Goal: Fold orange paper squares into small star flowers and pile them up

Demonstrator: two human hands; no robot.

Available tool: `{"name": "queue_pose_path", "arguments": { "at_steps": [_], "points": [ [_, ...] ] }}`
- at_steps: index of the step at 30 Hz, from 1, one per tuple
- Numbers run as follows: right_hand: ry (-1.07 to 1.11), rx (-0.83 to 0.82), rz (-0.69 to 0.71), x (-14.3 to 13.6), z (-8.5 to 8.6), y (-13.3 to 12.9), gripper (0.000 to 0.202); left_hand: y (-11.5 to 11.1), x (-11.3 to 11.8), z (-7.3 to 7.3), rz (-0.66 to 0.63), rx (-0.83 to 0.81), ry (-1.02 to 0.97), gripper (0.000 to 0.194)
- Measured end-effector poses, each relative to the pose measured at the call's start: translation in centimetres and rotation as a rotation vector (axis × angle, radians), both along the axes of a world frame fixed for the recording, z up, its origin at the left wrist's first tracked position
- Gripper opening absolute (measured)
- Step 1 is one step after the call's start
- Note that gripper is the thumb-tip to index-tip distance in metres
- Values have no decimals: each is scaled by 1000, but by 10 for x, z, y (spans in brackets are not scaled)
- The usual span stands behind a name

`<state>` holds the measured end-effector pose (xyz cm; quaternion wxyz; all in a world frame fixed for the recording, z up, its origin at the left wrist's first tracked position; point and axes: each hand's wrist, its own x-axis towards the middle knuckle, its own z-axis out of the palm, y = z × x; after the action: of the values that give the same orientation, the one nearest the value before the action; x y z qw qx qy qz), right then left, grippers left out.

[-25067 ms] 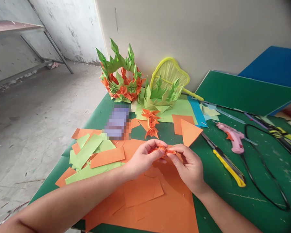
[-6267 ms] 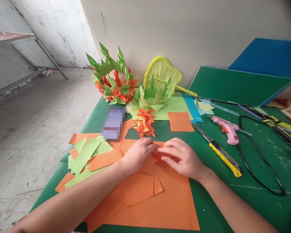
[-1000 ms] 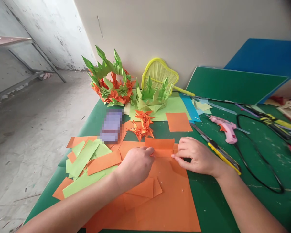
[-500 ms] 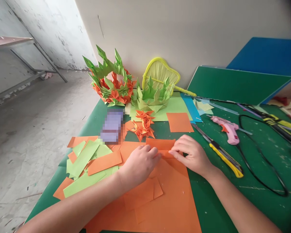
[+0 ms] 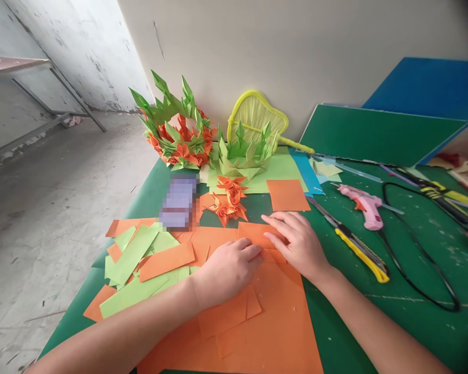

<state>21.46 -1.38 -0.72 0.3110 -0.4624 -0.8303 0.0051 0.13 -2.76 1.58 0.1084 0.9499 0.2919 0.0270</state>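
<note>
A small folded orange paper (image 5: 253,231) lies over the large orange sheet (image 5: 276,317). My left hand (image 5: 231,267) is closed, its fingers pressing the paper's lower left edge. At the paper's right side my right hand (image 5: 298,241) has its fingers apart, thumb and fingers over the paper; the fingertips grip nothing. Just beyond the hands sit orange folded flowers (image 5: 229,200) and an orange square (image 5: 287,195). Green and orange paper strips (image 5: 134,254) are heaped left of my left hand.
Behind stand a green-and-orange paper crown (image 5: 179,140), a green one (image 5: 245,161) and a yellow-rimmed fan (image 5: 257,117). A blurred purple object (image 5: 179,202) lies left. Right are a yellow cutter (image 5: 361,254), a pink glue gun (image 5: 364,205), its black cord and pliers (image 5: 437,195).
My right hand has shifted slightly left over the small paper, and its fingers have spread from a pinch. My left hand stays nearly in place at the paper's edge.
</note>
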Motion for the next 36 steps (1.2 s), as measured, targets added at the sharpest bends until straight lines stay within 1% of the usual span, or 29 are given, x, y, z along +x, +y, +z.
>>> {"name": "queue_pose_path", "arguments": {
  "at_steps": [3,9,14,16,19,23,26,32,36],
  "points": [
    [17,-31,14,0,-1,1,27,0,-1,2,5,-27,-9,30],
    [76,-11,25,-2,-1,-2,27,3,-5,0,51,-100,-76,32],
    [38,-25,153,-3,0,-5,23,1,-4,-2,92,-83,-92,29],
    [21,-40,201,-1,0,-6,22,1,-3,-1,117,-34,-85,28],
    [27,-86,256,3,-1,-5,19,1,-1,1,147,38,-126,26],
    [29,-121,306,7,-1,-5,17,2,0,4,173,5,-147,26],
    [21,-161,322,9,1,-6,19,3,-1,4,145,-39,-126,28],
    [15,-229,307,10,3,-7,17,4,-2,3,91,-75,-127,31],
    [31,-244,321,10,3,-7,18,5,-3,2,84,-91,-118,30]
  ]
}}
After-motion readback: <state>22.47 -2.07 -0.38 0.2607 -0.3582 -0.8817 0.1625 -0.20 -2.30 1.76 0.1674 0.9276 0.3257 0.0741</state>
